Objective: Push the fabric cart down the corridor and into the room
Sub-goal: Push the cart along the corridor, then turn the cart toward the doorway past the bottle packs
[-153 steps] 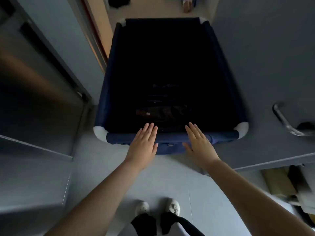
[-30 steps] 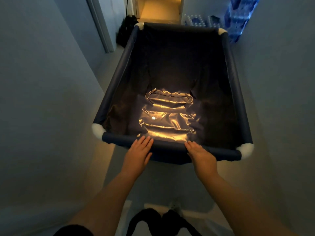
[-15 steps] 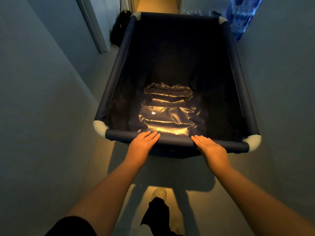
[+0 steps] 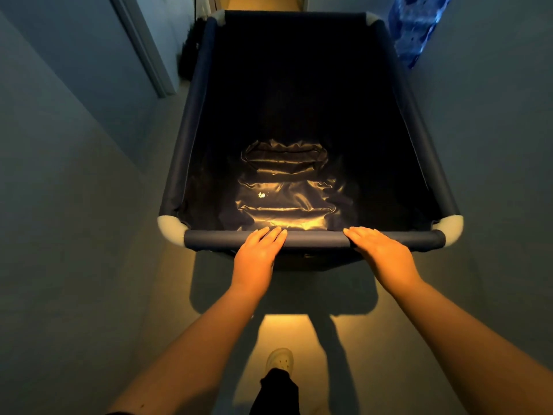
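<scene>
Fabric cart [image 4: 197,121] sits in the corridor between the two walls, its far rim near a lit doorway. I see my left hand [image 4: 256,255] and right hand [image 4: 379,252] flat on its near rail, fingers extended over the top, not curled. Blue packs [image 4: 416,28] stand beside the far right corner.

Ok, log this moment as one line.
stage: corridor push | left hand: on cart rail | right hand: on rail | cart: between walls | room: not reached
</scene>
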### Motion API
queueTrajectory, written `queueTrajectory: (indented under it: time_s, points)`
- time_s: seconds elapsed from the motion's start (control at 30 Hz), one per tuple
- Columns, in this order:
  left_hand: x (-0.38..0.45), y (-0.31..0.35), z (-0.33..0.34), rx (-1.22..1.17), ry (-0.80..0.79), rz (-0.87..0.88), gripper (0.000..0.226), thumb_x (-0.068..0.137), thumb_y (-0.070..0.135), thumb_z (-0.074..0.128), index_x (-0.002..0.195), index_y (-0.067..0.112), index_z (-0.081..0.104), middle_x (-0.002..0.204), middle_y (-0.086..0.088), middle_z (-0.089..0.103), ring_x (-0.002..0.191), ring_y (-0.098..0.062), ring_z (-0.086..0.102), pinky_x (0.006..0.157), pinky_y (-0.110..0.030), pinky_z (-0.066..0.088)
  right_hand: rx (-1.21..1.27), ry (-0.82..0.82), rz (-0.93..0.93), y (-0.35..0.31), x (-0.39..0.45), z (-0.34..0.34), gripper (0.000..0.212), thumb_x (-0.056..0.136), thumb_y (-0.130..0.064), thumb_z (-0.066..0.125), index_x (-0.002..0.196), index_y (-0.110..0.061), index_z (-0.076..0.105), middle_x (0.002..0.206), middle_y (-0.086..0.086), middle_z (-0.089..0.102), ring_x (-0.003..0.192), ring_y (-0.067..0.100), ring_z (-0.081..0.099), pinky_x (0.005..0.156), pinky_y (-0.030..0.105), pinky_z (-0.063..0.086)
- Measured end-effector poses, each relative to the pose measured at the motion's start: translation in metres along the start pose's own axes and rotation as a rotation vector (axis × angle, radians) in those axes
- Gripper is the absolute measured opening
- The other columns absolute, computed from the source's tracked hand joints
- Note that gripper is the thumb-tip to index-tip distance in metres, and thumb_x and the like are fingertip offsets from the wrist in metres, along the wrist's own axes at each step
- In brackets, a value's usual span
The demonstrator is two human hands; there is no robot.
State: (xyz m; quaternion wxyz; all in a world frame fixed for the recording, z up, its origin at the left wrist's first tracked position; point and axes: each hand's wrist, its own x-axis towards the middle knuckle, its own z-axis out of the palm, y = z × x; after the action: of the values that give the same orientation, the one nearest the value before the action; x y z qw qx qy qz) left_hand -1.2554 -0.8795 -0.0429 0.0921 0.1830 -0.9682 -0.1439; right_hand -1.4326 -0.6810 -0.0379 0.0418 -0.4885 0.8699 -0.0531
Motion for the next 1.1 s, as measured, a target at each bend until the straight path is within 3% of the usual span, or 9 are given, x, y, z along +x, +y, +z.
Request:
queueTrajectory:
  time_s: [0.07, 0.2, 0.4, 0.6, 0.8, 0.97, 1.03, 1.1]
  points:
    - [0.002, 0.001, 0.001, 0.020, 0.008, 0.000, 0.066, 0.061, -0.018, 0.072, 0.122, 0.005, 0.060, 0.121, -0.012, 0.065, 0.110, -0.034, 0.060, 0.098, -0.044, 0.045, -0.011, 0.011, -0.019, 0.004, 0.001, -0.003, 0.074, 0.060, 0.011, 0.081, 0.126, -0.014, 0.058, 0.118, 0.010, 0.067, 0.104, 0.030, 0.066, 0.080, 0.042, 0.056]
    - [-0.003, 0.013, 0.001, 0.039, 0.014, -0.027, 0.069, 0.053, -0.018, 0.078, 0.116, 0.005, 0.064, 0.115, -0.011, 0.069, 0.103, -0.033, 0.064, 0.090, -0.043, 0.051, 0.023, -0.028, -0.050, 0.014, -0.003, -0.004, 0.066, 0.080, 0.003, 0.066, 0.138, -0.020, 0.043, 0.136, 0.005, 0.054, 0.123, 0.026, 0.052, 0.095, 0.038, 0.048]
    - [-0.019, 0.039, 0.005, 0.072, 0.025, -0.096, 0.073, 0.043, -0.018, 0.083, 0.110, 0.005, 0.067, 0.108, -0.011, 0.072, 0.097, -0.032, 0.067, 0.084, -0.045, 0.054, 0.020, -0.082, -0.073, 0.023, -0.017, -0.008, 0.063, 0.090, -0.003, 0.057, 0.144, -0.024, 0.031, 0.146, 0.002, 0.043, 0.132, 0.021, 0.041, 0.103, 0.033, 0.039]
    - [-0.043, 0.066, 0.011, 0.039, 0.027, -0.138, 0.065, 0.049, -0.020, 0.079, 0.109, 0.003, 0.067, 0.106, -0.012, 0.072, 0.096, -0.033, 0.068, 0.084, -0.048, 0.053, 0.017, -0.207, -0.069, 0.033, -0.032, -0.012, 0.065, 0.091, -0.005, 0.054, 0.146, -0.024, 0.024, 0.149, 0.002, 0.036, 0.134, 0.021, 0.036, 0.105, 0.034, 0.037]
    - [-0.070, 0.095, 0.015, -0.037, 0.001, -0.184, 0.055, 0.056, -0.013, 0.081, 0.107, 0.005, 0.070, 0.106, -0.011, 0.072, 0.094, -0.035, 0.068, 0.084, -0.050, 0.052, -0.017, -0.274, -0.071, 0.037, -0.053, -0.017, 0.064, 0.091, -0.001, 0.047, 0.146, -0.022, 0.021, 0.151, 0.000, 0.031, 0.136, 0.017, 0.030, 0.113, 0.028, 0.019]
    - [-0.082, 0.102, 0.011, -0.012, -0.052, -0.072, 0.053, 0.052, 0.003, 0.089, 0.101, 0.011, 0.072, 0.100, -0.005, 0.075, 0.085, -0.025, 0.072, 0.073, -0.038, 0.058, -0.078, -0.335, -0.009, 0.030, -0.063, -0.029, 0.072, 0.086, 0.004, 0.053, 0.145, -0.023, 0.023, 0.151, 0.001, 0.031, 0.137, 0.018, 0.030, 0.111, 0.027, 0.018]
    - [-0.083, 0.097, 0.010, -0.058, -0.075, -0.006, 0.048, 0.066, 0.009, 0.082, 0.112, 0.012, 0.067, 0.111, -0.006, 0.071, 0.095, -0.024, 0.069, 0.081, -0.032, 0.055, -0.059, -0.354, 0.085, 0.022, -0.068, -0.029, 0.070, 0.088, 0.006, 0.051, 0.146, -0.023, 0.023, 0.155, 0.002, 0.024, 0.141, 0.019, 0.022, 0.112, 0.029, 0.019]
    - [-0.084, 0.088, 0.012, -0.066, -0.216, 0.092, 0.048, 0.090, 0.012, 0.059, 0.136, 0.012, 0.044, 0.139, -0.008, 0.051, 0.123, -0.025, 0.051, 0.103, -0.032, 0.038, -0.036, -0.376, 0.192, 0.008, -0.072, -0.025, 0.062, 0.094, -0.001, 0.047, 0.147, -0.020, 0.021, 0.156, 0.004, 0.018, 0.143, 0.021, 0.013, 0.113, 0.034, 0.022]
